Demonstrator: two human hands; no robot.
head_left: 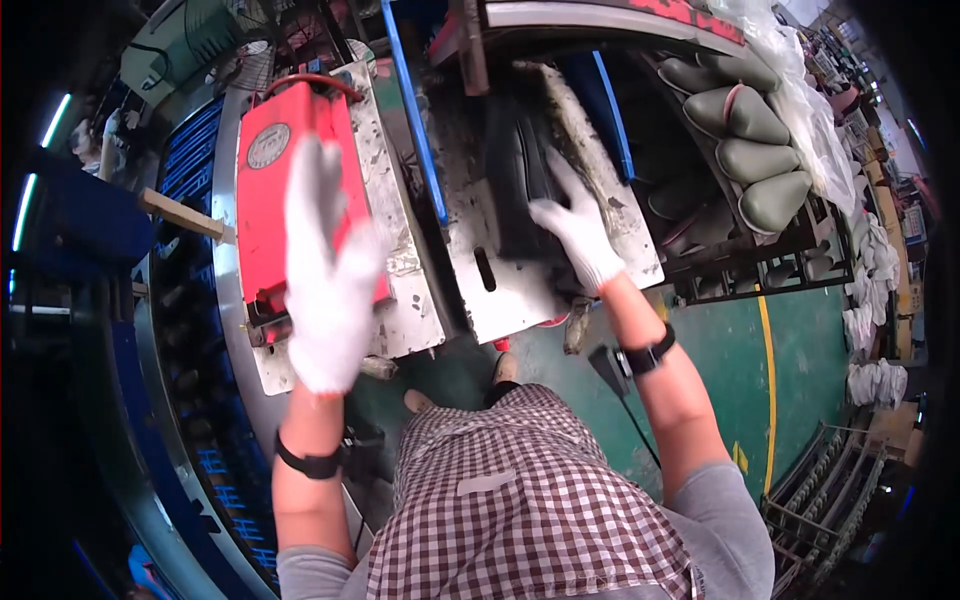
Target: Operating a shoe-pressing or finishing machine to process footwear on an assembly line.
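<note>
My left hand (330, 270), in a white glove, is raised over a red metal box (268, 215) on the left worktop. Its fingers are stretched and its thumb stands apart, with nothing between them; motion blurs it a little. My right hand (580, 225), gloved in white too, is at the right side of a black shoe (518, 175). The thumb lies over the shoe's near edge and the fingers run along its side. That dark shoe rests on or just above a worn metal plate (510, 305); blur and shadow hide its far end.
Blue rails (415, 120) flank the plate. A machine frame (600, 18) crosses above its far end. On the right, a rack holds several grey-green shoe lasts (755, 160) beside clear plastic sheeting (815, 110). A wooden bar (182, 213) juts out at left. Green floor (720, 350) lies below.
</note>
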